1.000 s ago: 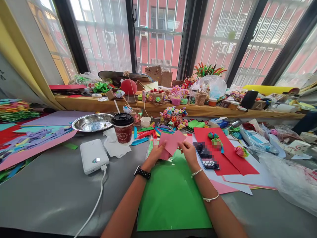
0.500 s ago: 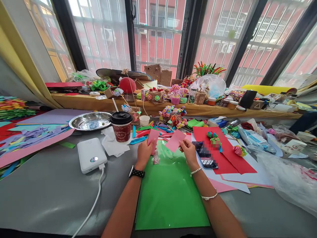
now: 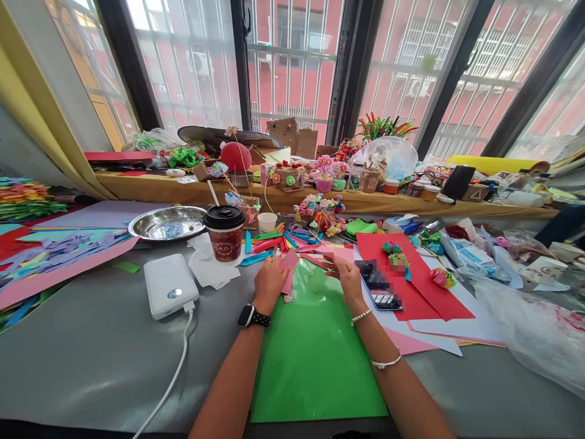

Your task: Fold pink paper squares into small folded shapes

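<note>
My left hand (image 3: pixel 270 281) is closed on a pink paper piece (image 3: pixel 289 268) that stands up beside its thumb. Over the top part of a smooth green sheet (image 3: pixel 320 360), my right hand (image 3: pixel 346 279) pinches a second pink paper piece (image 3: pixel 316 261), now seen almost edge-on. A small patterned slip (image 3: pixel 287 297) lies on the green sheet under my left hand, partly hidden. Coloured paper strips (image 3: pixel 267 245) in blue, red and green are fanned out just beyond both hands.
Left of the sheet are a white power bank (image 3: pixel 169 285) with a cable, a lidded paper cup (image 3: pixel 223 235), tissues (image 3: pixel 214 275) and a metal plate (image 3: pixel 167 224). On the right lie a phone (image 3: pixel 379 286), red paper (image 3: pixel 439 286) and a plastic bag (image 3: pixel 534 329). Crafts crowd the windowsill.
The pink piece in my right hand has turned from flat-facing to nearly edge-on and dropped slightly. My left hand has shifted a little rightward, and its pink paper is lower and tilted.
</note>
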Tool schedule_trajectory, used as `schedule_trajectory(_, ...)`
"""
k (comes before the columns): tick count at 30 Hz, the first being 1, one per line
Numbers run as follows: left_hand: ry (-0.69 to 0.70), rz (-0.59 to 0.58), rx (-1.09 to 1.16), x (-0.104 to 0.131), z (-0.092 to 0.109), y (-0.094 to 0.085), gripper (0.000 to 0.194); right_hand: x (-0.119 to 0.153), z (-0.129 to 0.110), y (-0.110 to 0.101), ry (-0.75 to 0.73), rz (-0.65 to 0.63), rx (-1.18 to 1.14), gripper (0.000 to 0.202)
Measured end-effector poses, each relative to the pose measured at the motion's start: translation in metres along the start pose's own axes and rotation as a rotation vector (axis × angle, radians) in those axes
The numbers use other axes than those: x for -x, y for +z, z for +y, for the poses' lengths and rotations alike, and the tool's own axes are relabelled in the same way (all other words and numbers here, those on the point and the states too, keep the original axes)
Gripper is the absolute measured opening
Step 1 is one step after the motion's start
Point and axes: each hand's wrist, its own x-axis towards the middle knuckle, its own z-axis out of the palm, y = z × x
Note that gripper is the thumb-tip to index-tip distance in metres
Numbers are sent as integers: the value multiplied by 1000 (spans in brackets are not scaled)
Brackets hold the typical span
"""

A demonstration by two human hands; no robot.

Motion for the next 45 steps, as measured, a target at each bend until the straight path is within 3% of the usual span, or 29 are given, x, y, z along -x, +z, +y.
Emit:
schedule_trajectory(6, -4, 172, 5, 3, 0, -2, 45, -3, 8, -2, -46, 24, 123, 33)
schedule_trajectory(9, 97, 193, 243, 2, 3, -2, 33, -2, 7, -2, -97, -57, 195, 33)
schedule_trajectory(11, 134, 140, 527, 0, 5, -2, 30, 0, 3, -1, -121, -140, 182, 36)
schedule_trajectory(14, 72, -11, 923, -2, 8, -1, 38, 4, -3, 2, -142, -276, 112, 46)
schedule_trajectory(18, -36, -181, 1157, -3, 9, 1, 45, 7, -7, 4, -120, -427, 71, 56)
schedule_trajectory(21, -100, -252, 1254, -2, 8, 2, 40, 6, -4, 3, -109, -442, 81, 57)
schedule_trajectory(24, -207, -183, 1313, -2, 7, 2, 37, 4, 0, 2, -108, -396, 106, 54)
schedule_trajectory(29, -245, -138, 1350, -1, 8, -1, 28, 1, 5, 2, -72, -318, 193, 27)
schedule_trajectory(32, -275, -110, 1362, -1, 9, -4, 29, 2, 4, 3, -68, -278, 156, 20)
schedule_trajectory(35, -256, -152, 1396, -1, 9, -7, 31, 2, 2, 3, -74, -269, 107, 20)
schedule_trajectory(40, -201, -338, 1339, -1, 11, -6, 29, 3, 0, 2, -93, -283, 83, 21)
schedule_trajectory(45, -262, -333, 1306, 0, 13, -5, 30, 7, -4, 3, -148, -316, 78, 28)
